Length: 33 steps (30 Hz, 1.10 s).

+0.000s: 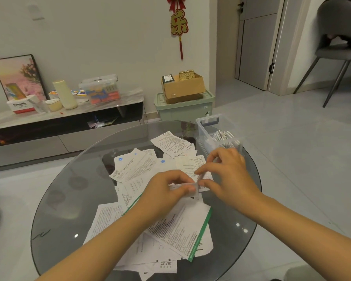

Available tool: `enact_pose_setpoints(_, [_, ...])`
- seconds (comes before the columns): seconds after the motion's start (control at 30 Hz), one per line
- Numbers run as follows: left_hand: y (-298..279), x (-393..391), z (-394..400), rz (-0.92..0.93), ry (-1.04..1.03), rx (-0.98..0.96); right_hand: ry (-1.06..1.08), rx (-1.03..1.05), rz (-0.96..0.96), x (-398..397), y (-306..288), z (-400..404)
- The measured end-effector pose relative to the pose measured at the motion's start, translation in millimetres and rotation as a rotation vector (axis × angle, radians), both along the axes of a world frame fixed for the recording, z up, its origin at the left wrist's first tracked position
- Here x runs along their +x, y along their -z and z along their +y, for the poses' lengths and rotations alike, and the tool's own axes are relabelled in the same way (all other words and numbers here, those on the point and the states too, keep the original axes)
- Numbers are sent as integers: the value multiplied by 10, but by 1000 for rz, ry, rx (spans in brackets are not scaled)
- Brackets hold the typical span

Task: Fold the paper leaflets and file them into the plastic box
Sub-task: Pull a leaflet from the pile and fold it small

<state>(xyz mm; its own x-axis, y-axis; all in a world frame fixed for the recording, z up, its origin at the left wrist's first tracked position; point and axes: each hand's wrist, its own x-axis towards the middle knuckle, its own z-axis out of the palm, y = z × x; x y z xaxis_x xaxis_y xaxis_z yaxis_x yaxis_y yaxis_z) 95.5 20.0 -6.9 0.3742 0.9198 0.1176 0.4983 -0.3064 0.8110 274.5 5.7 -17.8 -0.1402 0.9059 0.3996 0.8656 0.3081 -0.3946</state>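
Folded leaflet (187,187) pinched between left hand (166,189) and right hand (227,175).

Printed white leaflets (150,220) lie scattered flat; one narrow folded leaflet (183,187) is raised; clear plastic box (206,134) apparently holds folded ones.

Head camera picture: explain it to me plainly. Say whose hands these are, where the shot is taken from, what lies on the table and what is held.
There is no machine here. A person wears a wide-angle camera on the head, looking down at their own hands. The left hand and right hand together pinch a small folded leaflet above a round glass table. Loose printed leaflets lie spread over the glass. At the far right edge stands a clear plastic box that already holds some folded papers.
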Motion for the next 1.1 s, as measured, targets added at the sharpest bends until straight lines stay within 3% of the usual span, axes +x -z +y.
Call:
enact_pose_setpoints(0.1, [-43,12,-9,-92,-29,54,-44,-29,145,-42,-60,-33])
enact_pose_setpoints(0.27, [-33,34,12,-63,-63,197,-170,-259,444,-108,-125,-101])
enact_pose_setpoints(0.47, [-8,52,17,-77,61,286,-212,-451,670,-53,-151,-124])
enact_pose_setpoints(0.57, [8,110,16,-104,41,272,-134,-462,704,-37,-139,-115])
enact_pose_setpoints(0.67, [19,123,40,-64,31,103,-91,-408,707,22,-183,-105])
enact_pose_setpoints(0.8, [-48,143,53,-246,-1,-93,-37,-367,661,111,-239,-77])
enact_pose_setpoints(1.1, [-148,245,50,-300,-86,-155,-3,-362,577,166,-375,-13])
